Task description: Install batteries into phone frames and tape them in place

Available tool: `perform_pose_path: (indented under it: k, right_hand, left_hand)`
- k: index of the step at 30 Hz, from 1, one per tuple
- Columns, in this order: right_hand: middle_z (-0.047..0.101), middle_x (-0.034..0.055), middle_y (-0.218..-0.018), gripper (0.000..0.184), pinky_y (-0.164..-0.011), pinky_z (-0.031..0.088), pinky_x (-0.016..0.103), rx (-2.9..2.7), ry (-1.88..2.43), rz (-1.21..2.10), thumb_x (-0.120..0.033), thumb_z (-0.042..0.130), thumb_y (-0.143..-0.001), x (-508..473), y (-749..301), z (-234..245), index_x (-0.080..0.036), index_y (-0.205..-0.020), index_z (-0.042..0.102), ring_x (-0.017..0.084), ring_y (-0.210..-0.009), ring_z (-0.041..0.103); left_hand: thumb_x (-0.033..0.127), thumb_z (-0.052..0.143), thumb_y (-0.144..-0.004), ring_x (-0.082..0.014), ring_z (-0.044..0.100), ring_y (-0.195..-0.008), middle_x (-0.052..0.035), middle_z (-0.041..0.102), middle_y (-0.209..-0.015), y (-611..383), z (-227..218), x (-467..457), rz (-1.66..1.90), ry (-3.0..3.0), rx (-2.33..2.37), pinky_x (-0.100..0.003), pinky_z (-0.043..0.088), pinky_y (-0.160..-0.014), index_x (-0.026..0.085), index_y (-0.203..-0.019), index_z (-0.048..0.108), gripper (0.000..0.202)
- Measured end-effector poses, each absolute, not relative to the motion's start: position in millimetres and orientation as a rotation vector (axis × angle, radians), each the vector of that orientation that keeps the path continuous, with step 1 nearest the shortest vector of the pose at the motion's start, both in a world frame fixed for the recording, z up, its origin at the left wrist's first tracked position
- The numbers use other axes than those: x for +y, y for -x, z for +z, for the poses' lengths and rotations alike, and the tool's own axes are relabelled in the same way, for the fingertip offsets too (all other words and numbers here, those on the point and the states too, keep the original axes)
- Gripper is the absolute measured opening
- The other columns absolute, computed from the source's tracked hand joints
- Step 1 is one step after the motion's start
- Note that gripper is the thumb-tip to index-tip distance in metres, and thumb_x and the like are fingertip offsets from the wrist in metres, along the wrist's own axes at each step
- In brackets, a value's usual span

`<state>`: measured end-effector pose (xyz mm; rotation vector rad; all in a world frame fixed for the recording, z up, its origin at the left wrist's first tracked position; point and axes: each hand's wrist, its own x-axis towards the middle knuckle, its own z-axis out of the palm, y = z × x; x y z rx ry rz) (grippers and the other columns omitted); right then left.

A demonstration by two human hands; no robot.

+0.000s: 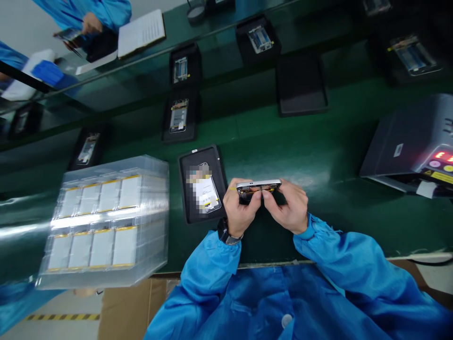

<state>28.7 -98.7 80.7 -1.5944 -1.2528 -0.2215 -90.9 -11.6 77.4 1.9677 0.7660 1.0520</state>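
A slim silver-framed phone body (258,188), its open side showing dark inner parts, is tilted on edge above the near middle of the green counter (318,156).

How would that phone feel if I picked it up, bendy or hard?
Probably hard: the phone spans between the left hand and right hand without sagging. Its shiny metal edge looks smooth, so perhaps slippery. Its inner parts show uncovered, so likely fragile.
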Motion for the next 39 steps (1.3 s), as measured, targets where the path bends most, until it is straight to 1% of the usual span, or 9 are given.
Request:
perform_pose_path:
  k: [5,11,19,21,24,28,31,34,39]
  right_hand:
    - [0.071,0.0062,-0.08,0.007,-0.063,0.055,0.032,-1.26,1.555,-0.222,-0.025,0.066,-0.095,-99.5,-28.6,76.9,-0.022,-0.101,0.065,0.021,-0.066,0.068]
    - [0.074,0.0089,-0.093,0.015,-0.072,0.058,0.035,-1.279,1.441,-0.112,-0.017,0.063,-0.095,-99.2,-31.2,79.7,-0.02,-0.109,0.064,0.023,-0.08,0.072]
    - [0.074,0.0071,-0.09,0.013,-0.072,0.055,0.031,-1.273,1.574,0.116,-0.024,0.054,-0.102,-93.2,-30.6,96.0,-0.019,-0.107,0.065,0.02,-0.076,0.072]
    - [0.074,0.0053,-0.088,0.018,-0.072,0.055,0.029,-1.312,1.584,0.257,-0.028,0.051,-0.105,-95.4,-30.9,105.0,-0.019,-0.113,0.064,0.019,-0.076,0.072]
    - [0.074,0.0026,-0.086,0.019,-0.071,0.056,0.027,-1.198,1.593,0.324,-0.029,0.056,-0.103,-114.6,-38.6,120.4,-0.019,-0.117,0.065,0.017,-0.076,0.072]
    - [0.071,0.0012,-0.073,0.01,-0.06,0.055,0.025,-0.624,1.721,0.069,-0.028,0.066,-0.097,-176.5,-65.6,135.4,-0.018,-0.094,0.068,0.015,-0.061,0.068]
    - [0.067,0.0011,-0.062,0.019,-0.049,0.051,0.025,-0.232,1.803,-0.225,-0.035,0.074,-0.09,-227.2,-96.2,135.6,-0.017,-0.086,0.069,0.015,-0.05,0.061]
    - [0.067,0.0032,-0.061,0.028,-0.045,0.048,0.026,-0.046,1.839,-0.247,-0.041,0.081,-0.081,-256.9,-124.3,128.1,-0.016,-0.083,0.07,0.015,-0.047,0.06]
    - [0.067,0.0064,-0.058,0.036,-0.04,0.047,0.025,0.067,1.788,-0.054,-0.044,0.087,-0.067,-260.1,-146.9,118.0,-0.014,-0.071,0.069,0.016,-0.044,0.059]
  left_hand:
    - [0.043,0.064,-0.093,-0.0223,0.067,-0.086,-0.0091,0.071,-0.09,89.6,81.6,-14.2,1.059,-1.931,0.745,-0.035,0.054,-0.078,0.02,-0.088,0.066,0.024]
    - [0.038,0.063,-0.096,-0.0226,0.069,-0.094,-0.01,0.073,-0.099,89.4,81.7,-15.2,1.017,-1.822,0.649,-0.037,0.054,-0.088,0.02,-0.097,0.067,0.019]
    - [0.056,0.061,-0.095,-0.018,0.068,-0.088,-0.0073,0.073,-0.095,85.3,70.6,-6.4,0.847,-1.543,0.81,-0.028,0.053,-0.084,0.017,-0.099,0.068,0.04]
    - [0.058,0.065,-0.092,-0.0152,0.067,-0.08,-0.0046,0.072,-0.09,83.8,70.3,-5.3,0.819,-1.419,0.864,-0.025,0.053,-0.075,0.018,-0.097,0.067,0.041]
    - [0.064,0.072,-0.084,-0.0105,0.058,-0.054,0.002,0.064,-0.069,81.2,71.6,-5.2,0.741,-1.225,0.974,-0.02,0.046,-0.051,0.018,-0.087,0.063,0.046]
    - [0.068,0.077,-0.074,-0.0086,0.046,-0.036,0.0073,0.051,-0.051,77.6,75.7,-4.8,0.651,-1.034,1.102,-0.019,0.034,-0.035,0.018,-0.075,0.056,0.054]
    - [0.065,0.08,-0.071,-0.0083,0.049,-0.038,0.0063,0.055,-0.053,75.0,77.2,-2.9,0.668,-0.969,1.11,-0.018,0.037,-0.036,0.016,-0.076,0.059,0.053]
    - [0.064,0.081,-0.072,-0.0092,0.056,-0.044,0.0058,0.058,-0.055,73.0,77.4,-1.6,0.684,-0.912,1.095,-0.019,0.046,-0.043,0.015,-0.08,0.063,0.052]
    - [0.057,0.082,-0.076,-0.0168,0.073,-0.076,-0.0046,0.075,-0.092,74.1,77.8,1.4,0.619,-0.834,0.935,-0.025,0.059,-0.065,0.016,-0.105,0.07,0.051]
